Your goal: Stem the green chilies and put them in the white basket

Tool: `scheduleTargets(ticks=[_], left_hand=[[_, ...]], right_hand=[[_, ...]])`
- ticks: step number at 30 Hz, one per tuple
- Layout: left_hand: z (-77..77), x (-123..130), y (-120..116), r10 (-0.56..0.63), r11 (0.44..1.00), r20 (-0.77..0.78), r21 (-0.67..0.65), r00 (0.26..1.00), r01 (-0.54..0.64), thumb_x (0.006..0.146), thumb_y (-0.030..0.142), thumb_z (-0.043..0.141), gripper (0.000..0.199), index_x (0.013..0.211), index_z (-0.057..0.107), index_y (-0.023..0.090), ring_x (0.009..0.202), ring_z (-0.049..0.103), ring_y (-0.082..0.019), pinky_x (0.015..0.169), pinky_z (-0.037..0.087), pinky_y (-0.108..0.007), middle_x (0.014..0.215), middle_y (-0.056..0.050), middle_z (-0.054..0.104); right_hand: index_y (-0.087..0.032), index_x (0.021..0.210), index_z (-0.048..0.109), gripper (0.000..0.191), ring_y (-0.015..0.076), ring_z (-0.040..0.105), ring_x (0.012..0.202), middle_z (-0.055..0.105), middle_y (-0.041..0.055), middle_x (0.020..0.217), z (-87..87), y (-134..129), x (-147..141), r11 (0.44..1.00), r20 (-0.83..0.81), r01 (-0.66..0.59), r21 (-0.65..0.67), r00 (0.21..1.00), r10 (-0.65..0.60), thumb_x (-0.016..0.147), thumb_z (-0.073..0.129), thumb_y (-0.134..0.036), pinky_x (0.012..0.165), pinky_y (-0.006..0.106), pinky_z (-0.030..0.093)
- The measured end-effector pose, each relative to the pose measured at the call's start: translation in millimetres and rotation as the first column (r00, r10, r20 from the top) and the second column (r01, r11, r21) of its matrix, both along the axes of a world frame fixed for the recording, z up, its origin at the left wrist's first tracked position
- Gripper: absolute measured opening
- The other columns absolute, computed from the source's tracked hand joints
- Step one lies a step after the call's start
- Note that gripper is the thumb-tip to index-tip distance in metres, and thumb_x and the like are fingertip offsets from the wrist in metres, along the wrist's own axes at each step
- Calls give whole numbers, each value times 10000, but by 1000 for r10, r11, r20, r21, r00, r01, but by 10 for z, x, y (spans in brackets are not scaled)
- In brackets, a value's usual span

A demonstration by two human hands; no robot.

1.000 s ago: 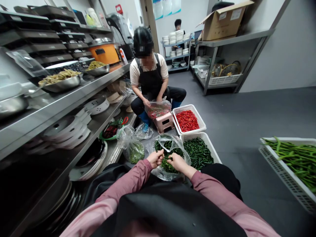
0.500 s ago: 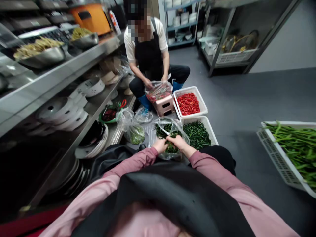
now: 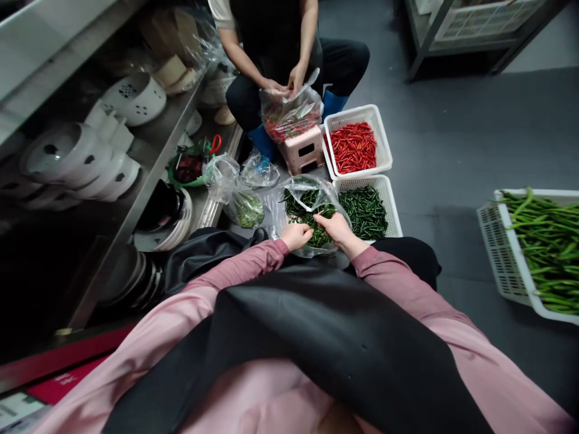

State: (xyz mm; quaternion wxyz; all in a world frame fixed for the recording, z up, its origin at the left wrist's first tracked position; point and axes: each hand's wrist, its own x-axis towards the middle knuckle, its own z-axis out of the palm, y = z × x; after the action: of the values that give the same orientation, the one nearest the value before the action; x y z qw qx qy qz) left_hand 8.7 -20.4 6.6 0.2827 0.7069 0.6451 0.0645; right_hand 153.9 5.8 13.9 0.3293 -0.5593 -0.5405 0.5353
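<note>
My left hand is closed, its fingertips pinched together over the near left side of a clear plastic bag of green chili peppers. Anything inside that pinch is too small to make out. At the bag's right side, my right hand has its fingers curled on green chilies, with the thumb and forefinger pointing left. A gap separates the two hands. Directly right of the bag stands a white basket of green chilies.
Across from me a seated person's hands work at a bag of red chilies on a pink stool. Red chilies fill another white basket. Left are a tied bag and a shelf; far right, a basket of long green peppers.
My hands were together over the bag and have drawn apart, left hand leftward and right hand rightward. The view has tilted downward. The other person's hands have come closer together.
</note>
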Motion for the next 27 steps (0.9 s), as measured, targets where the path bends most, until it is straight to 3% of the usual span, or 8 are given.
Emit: scheduleTargets(ticks=[4, 9, 12, 17, 19, 22, 25, 27], left_hand=[[-40, -11, 127, 42, 980, -113, -186, 993, -63, 859, 312, 411, 344, 755, 686, 132, 796, 588, -183, 723, 415, -249, 762, -84, 639], [-235, 29, 314, 76, 995, -159, -59, 984, -86, 798, 381, 550, 355, 1039, 655, 142, 1049, 552, -227, 906, 392, -286, 1134, -142, 586], [-410, 149, 521, 176, 962, -73, -199, 982, -187, 792, 361, 566, 275, 916, 683, 144, 922, 611, -219, 845, 426, -296, 949, -120, 659], [-650, 273, 730, 453, 877, 167, -260, 876, -404, 756, 299, 633, 201, 826, 660, 112, 788, 623, -165, 718, 447, -245, 831, -91, 672], [-658, 247, 672, 532, 837, 276, -311, 800, -449, 749, 279, 643, 180, 824, 639, 115, 660, 599, -128, 628, 444, -226, 738, -54, 653], [-550, 160, 464, 631, 759, 358, -466, 688, -454, 747, 242, 646, 139, 756, 581, 120, 443, 486, -81, 484, 403, -213, 540, 13, 550], [-363, 89, 222, 672, 728, 460, -557, 580, -400, 761, 198, 634, 157, 706, 501, 136, 373, 430, -52, 420, 372, -195, 507, 42, 508], [-251, 69, 97, 656, 744, 518, -563, 548, -359, 774, 214, 633, 197, 699, 464, 147, 376, 449, -49, 420, 381, -187, 515, 43, 520]], right_hand=[[-170, 698, 549, 222, 139, 511, 661, 590, 18, 667, -5, 68, 42, 974, 123, 67, 214, 988, -95, 696, 604, -385, 647, 246, 414], [-170, 663, 486, 236, 97, 414, 473, 454, -22, 518, 54, 346, 250, 924, -183, 334, -187, 912, -366, 733, 536, -389, 426, 213, 325], [-178, 624, 442, 190, 78, 384, 421, 438, -24, 512, 125, 410, 327, 880, -333, 268, -393, 850, -408, 723, 516, -322, 361, 198, 252], [-159, 658, 485, 85, 75, 407, 435, 450, -19, 526, 202, 319, 335, 896, -450, -7, -443, 867, -216, 677, 487, -242, 357, 186, 214], [-140, 765, 571, 144, 77, 417, 435, 501, -11, 556, 183, 282, 325, 923, -348, -53, -380, 933, -90, 676, 493, -221, 377, 194, 239], [-135, 818, 649, 185, 102, 484, 498, 596, 24, 635, 90, 240, 281, 971, 49, -97, -217, 993, 110, 691, 535, -206, 479, 223, 350], [-151, 806, 681, 150, 162, 576, 665, 655, 59, 728, -41, 190, 192, 962, 430, -264, -72, 862, 268, 707, 593, -223, 627, 252, 405], [-164, 846, 682, 163, 179, 594, 734, 672, 65, 790, -111, 153, 129, 911, 508, -412, -32, 778, 370, 727, 608, -247, 661, 252, 402]])
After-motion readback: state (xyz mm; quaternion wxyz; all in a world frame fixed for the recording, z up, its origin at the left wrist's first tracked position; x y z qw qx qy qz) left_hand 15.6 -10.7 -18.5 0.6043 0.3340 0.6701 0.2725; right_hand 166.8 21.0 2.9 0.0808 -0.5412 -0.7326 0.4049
